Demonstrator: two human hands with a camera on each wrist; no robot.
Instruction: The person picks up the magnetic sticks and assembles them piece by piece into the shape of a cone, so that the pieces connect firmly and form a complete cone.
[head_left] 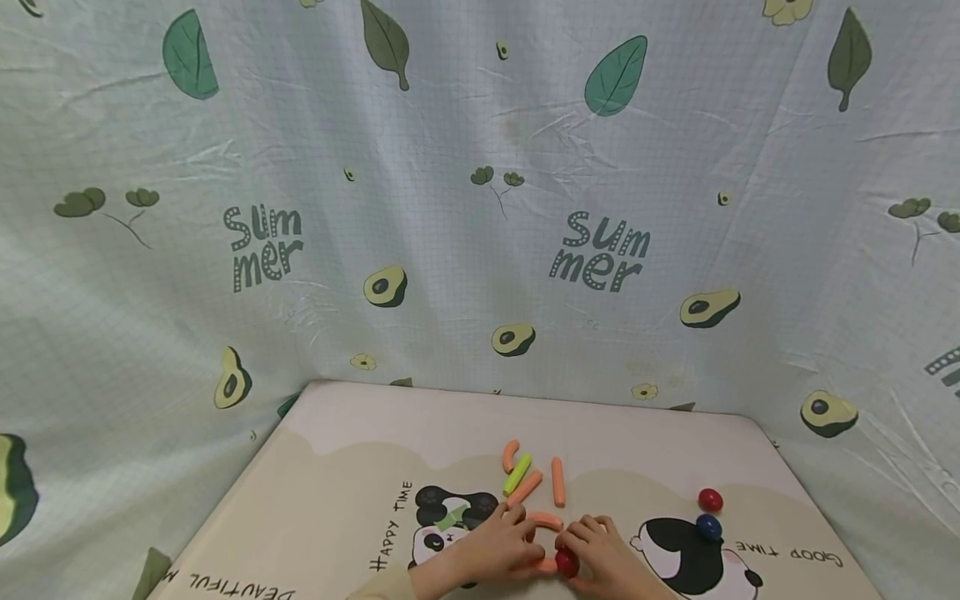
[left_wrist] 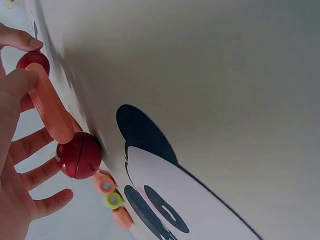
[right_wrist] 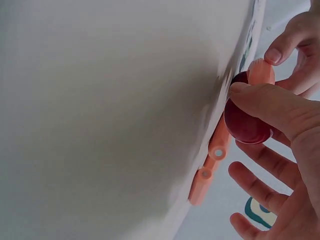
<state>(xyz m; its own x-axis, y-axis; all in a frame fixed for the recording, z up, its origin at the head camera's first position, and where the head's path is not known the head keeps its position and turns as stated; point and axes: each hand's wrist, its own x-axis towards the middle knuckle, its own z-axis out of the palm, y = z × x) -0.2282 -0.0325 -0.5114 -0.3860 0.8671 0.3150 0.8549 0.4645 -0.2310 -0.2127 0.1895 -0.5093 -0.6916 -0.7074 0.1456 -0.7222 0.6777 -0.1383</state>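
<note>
My left hand point(head_left: 498, 546) pinches an orange ribbed stick point(left_wrist: 50, 107) between thumb and fingers. One end of this stick meets a glossy red ball point(left_wrist: 79, 155), which the hand hides in the head view. At its other end is a second red ball point(head_left: 567, 562). That ball is gripped by my right hand point(head_left: 603, 558), thumb on its near side in the right wrist view. Just beyond the hands lies a curved orange stick point(head_left: 545, 521) on the table.
Straight orange sticks point(head_left: 558, 482), a yellow-green stick point(head_left: 517, 474) and a small curved orange stick point(head_left: 511, 456) lie farther back on the printed table mat point(head_left: 330, 467). A red ball point(head_left: 710, 500) and a blue ball point(head_left: 708, 527) sit to the right. A patterned curtain point(head_left: 450, 250) hangs behind.
</note>
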